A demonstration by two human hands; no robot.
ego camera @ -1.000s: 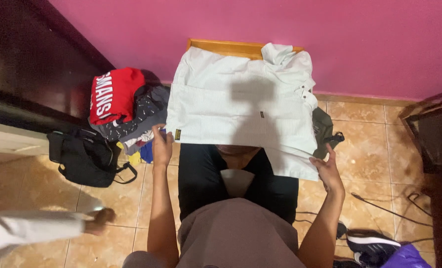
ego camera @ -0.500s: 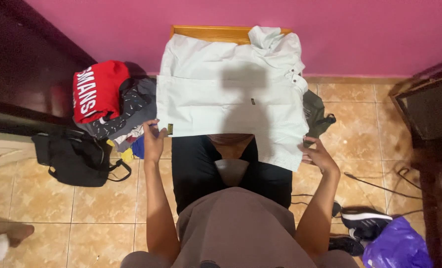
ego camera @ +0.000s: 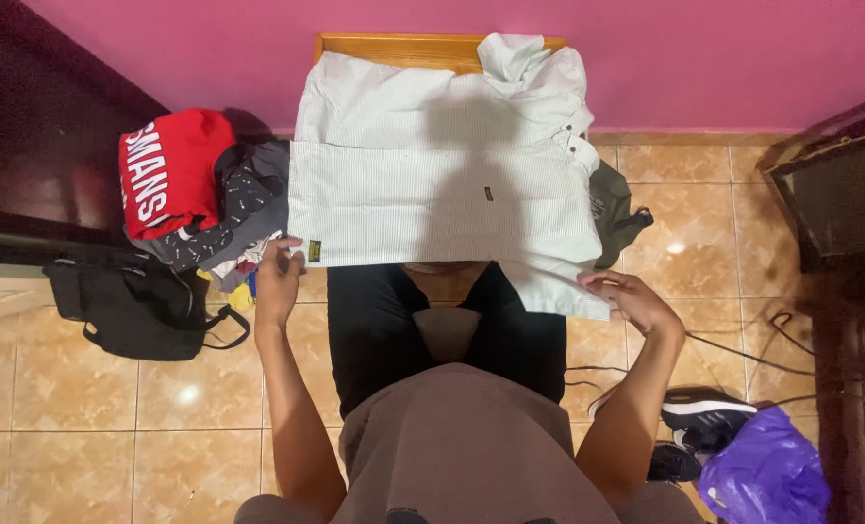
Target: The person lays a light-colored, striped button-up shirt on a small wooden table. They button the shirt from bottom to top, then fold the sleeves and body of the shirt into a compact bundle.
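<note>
A wooden surface [ego camera: 403, 49] stands against the far pink wall. Only its far edge shows. A pale shirt [ego camera: 432, 184] lies spread flat on it and covers nearly all of it. The near edge of the shirt hangs toward the person.

The floor [ego camera: 83, 408] has tan tiles. On the left, a pile of clothes [ego camera: 229, 223] sits beside the surface, with a red top [ego camera: 166, 170] on the pile. A black bag [ego camera: 132, 306] lies on the tiles near the pile. On the right, a dark green bag [ego camera: 612, 209] lies next to the surface. Nearer, on the right, there are black shoes [ego camera: 699, 422] and a purple plastic bag [ego camera: 763, 475]. Thin cables [ego camera: 743, 344] run across the tiles there.
</note>
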